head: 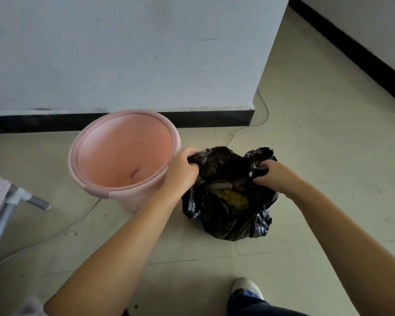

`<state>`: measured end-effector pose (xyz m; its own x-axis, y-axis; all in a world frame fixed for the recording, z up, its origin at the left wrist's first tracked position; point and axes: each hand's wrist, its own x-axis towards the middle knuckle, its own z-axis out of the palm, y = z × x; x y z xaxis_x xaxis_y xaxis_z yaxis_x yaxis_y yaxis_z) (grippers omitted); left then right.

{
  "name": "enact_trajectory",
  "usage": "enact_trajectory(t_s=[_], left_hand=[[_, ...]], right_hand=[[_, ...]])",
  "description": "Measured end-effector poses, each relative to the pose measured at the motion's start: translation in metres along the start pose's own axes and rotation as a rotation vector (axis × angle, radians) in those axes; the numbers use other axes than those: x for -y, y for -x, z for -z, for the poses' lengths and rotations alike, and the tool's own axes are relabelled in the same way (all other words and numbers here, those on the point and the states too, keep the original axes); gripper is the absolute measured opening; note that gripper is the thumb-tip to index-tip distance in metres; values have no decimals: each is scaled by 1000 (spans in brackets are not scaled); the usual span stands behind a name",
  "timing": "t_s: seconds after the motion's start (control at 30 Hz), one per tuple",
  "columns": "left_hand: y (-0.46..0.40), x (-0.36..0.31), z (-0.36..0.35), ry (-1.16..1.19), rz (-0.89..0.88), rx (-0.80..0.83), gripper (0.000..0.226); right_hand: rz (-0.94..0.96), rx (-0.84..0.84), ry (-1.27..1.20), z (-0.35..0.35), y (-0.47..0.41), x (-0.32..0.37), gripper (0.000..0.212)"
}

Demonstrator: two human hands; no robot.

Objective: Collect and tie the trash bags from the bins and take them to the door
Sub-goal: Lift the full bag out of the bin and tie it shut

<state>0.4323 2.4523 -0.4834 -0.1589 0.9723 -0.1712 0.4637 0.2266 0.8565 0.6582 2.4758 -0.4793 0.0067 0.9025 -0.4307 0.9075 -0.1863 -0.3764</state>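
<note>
Head view, hands (180,172) gripping bag (228,215), bin (123,153) beside

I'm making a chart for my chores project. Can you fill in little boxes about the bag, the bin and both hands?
bag: black trash bag on the floor, top still open, not tied
bin: pink bin left of the bag, nearly empty
left hand: left hand gripping the bag's left edge
right hand: right hand gripping the bag's right edge

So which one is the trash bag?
Look at the white wall with the black strip along the floor. The pink bin stands before it, and right of that the trash bag sits on the floor: black, shiny, crinkly, both hands gripping its open top.
</note>
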Motion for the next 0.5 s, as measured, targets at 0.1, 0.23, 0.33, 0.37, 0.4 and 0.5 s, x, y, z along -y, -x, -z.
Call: enact_trajectory(t_s=[0.1,0.23,0.33,0.37,0.4,0.5], left_hand=[[-7,-18,21,27,-222,-260,40],[-12,-28,37,348,-245,-437,34],[-11,-23,40,403,-164,-421,24],[-11,-20,40,391,-137,-407,22],[-10,-17,40,394,-118,-392,20],[-8,-14,43,372,-114,-396,17]], right_hand=[[-107,112,-284,12,4,-6,46],[-243,342,-1019,10,0,-11,51],[-336,244,-1275,3,-8,-15,38],[-371,211,-1308,0,-10,-18,32],[-396,210,-1309,-5,-12,-24,30],[-443,256,-1119,-24,-16,-46,48]])
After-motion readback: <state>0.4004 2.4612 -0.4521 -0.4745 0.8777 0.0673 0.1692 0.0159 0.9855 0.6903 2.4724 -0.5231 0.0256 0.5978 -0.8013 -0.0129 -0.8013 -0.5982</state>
